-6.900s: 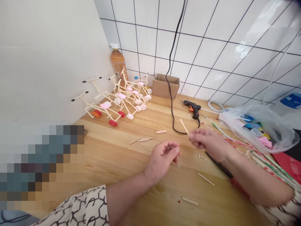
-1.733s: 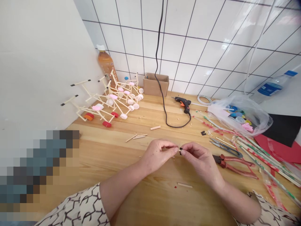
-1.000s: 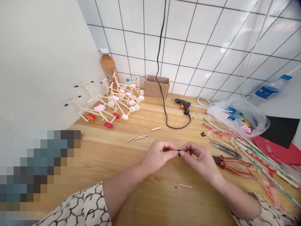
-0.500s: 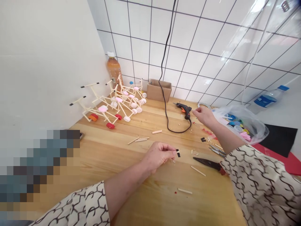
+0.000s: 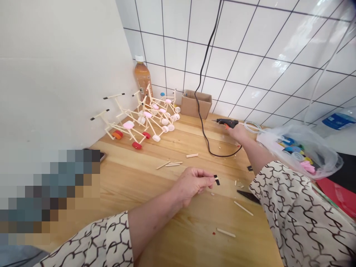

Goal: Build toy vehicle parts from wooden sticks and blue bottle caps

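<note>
My left hand [image 5: 194, 184] pinches a small piece with black ends and a pale middle [image 5: 217, 180] between thumb and fingers, above the wooden table [image 5: 167, 207]. Farther back, my right hand [image 5: 239, 132] is closed around the handle of a black hot glue gun [image 5: 226, 123] with an orange trigger, its nozzle pointing left. The gun's black cord [image 5: 204, 137] loops over the table and runs up the tiled wall. Short wooden sticks lie near the left hand: a small group [image 5: 170, 164], a pale stick [image 5: 243, 208] and another stick [image 5: 226, 232].
Small tricycle-like stick models [image 5: 147, 115] stand at the back left, before an orange drink bottle [image 5: 142, 78]. Behind are a cardboard box [image 5: 197, 105] and, rightward, a plastic bag of bottle caps [image 5: 314, 155]. Dark plier jaws [image 5: 247, 196] show beside my right sleeve.
My right hand has reached the glue gun and gripped its handle, turning it slightly. My left hand keeps its pinch on the small black-ended piece. The whole view has shifted a little.
</note>
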Motion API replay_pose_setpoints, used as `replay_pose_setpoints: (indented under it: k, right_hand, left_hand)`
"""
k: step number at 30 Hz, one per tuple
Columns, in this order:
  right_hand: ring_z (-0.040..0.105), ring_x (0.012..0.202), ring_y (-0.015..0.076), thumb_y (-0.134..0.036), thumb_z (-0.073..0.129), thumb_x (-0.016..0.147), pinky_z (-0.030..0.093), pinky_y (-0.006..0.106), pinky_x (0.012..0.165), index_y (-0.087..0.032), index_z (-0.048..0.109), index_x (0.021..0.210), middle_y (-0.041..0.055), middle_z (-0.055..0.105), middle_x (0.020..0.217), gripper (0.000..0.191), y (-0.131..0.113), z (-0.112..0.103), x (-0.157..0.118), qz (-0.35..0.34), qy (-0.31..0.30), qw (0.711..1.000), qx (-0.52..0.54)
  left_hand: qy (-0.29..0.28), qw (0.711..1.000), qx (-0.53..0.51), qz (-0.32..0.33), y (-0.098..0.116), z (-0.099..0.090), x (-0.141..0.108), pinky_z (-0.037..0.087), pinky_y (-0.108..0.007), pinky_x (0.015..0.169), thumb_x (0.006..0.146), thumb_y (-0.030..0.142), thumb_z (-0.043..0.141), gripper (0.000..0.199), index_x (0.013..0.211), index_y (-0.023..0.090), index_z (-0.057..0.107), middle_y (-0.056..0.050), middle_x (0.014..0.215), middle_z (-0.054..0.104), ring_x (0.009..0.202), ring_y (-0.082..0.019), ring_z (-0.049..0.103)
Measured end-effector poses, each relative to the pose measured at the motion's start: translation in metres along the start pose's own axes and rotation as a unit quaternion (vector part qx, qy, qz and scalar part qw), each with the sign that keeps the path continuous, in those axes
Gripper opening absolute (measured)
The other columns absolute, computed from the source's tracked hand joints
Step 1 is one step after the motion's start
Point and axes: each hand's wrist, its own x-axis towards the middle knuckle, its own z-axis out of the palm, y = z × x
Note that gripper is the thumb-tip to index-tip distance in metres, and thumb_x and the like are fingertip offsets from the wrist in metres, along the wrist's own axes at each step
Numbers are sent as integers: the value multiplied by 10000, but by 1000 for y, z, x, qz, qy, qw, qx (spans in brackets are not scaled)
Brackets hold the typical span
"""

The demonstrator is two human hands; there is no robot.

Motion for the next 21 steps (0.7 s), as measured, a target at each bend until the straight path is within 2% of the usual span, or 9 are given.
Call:
replay_pose_setpoints:
  k: [3, 5, 10, 13, 16, 19, 21]
  right_hand:
    - [629, 732, 152, -213, 520, 865, 522, 277, 623, -117, 594, 961, 79, 650, 887, 155, 0, -14, -14, 2, 22, 995, 96]
    - [606, 614, 127, -145, 520, 802, 494, 232, 538, -132, 573, 866, 49, 636, 758, 85, 1, -27, -31, -14, 38, 987, 157]
    - [477, 461, 108, -191, 530, 718, 400, 223, 438, -203, 471, 682, -42, 477, 525, 70, 14, -54, -80, -48, 71, 962, 259]
    - [472, 484, 112, -333, 482, 792, 407, 234, 472, -216, 444, 663, -33, 469, 547, 179, 21, -56, -101, -71, 75, 946, 309]
    - [489, 507, 121, -435, 528, 785, 412, 244, 487, -217, 483, 740, -22, 511, 585, 227, 25, -54, -116, -86, 70, 931, 347]
    - [508, 511, 120, -427, 633, 728, 390, 239, 458, -197, 547, 814, 6, 596, 652, 260, 28, -56, -132, -85, 29, 909, 408]
    - [588, 632, 154, -408, 658, 725, 408, 237, 481, -179, 603, 864, 61, 666, 809, 274, 33, -60, -143, -95, -19, 897, 432]
  left_hand:
    - [-2, 1000, 0, 1, 1, 0, 0, 139, -216, 436, 499, 289, 796, 276, 633, 113, 631, -1, 505, 588, 370, -13, 288]
    - [-2, 1000, 3, 2, 1, 0, -1, 144, -214, 439, 498, 288, 795, 278, 636, 112, 630, 1, 504, 587, 368, -11, 290]
    - [-10, 1000, 11, 5, 0, 2, -2, 146, -212, 440, 480, 306, 801, 300, 638, 110, 638, 3, 492, 581, 369, -13, 297]
    - [-18, 1000, 8, 7, -1, 2, -3, 145, -212, 440, 464, 311, 811, 310, 627, 112, 639, 5, 489, 578, 371, -13, 301]
    - [-25, 1000, -1, 13, 0, 3, -3, 152, -212, 444, 467, 306, 817, 306, 623, 109, 642, 5, 498, 580, 375, -10, 305]
    - [-27, 999, -16, 19, 2, 3, -4, 153, -213, 445, 475, 300, 820, 297, 616, 106, 644, 3, 505, 580, 383, -10, 308]
    - [-27, 999, -27, 19, 4, 3, -3, 156, -212, 444, 473, 291, 824, 291, 608, 106, 645, 0, 505, 580, 391, -13, 320]
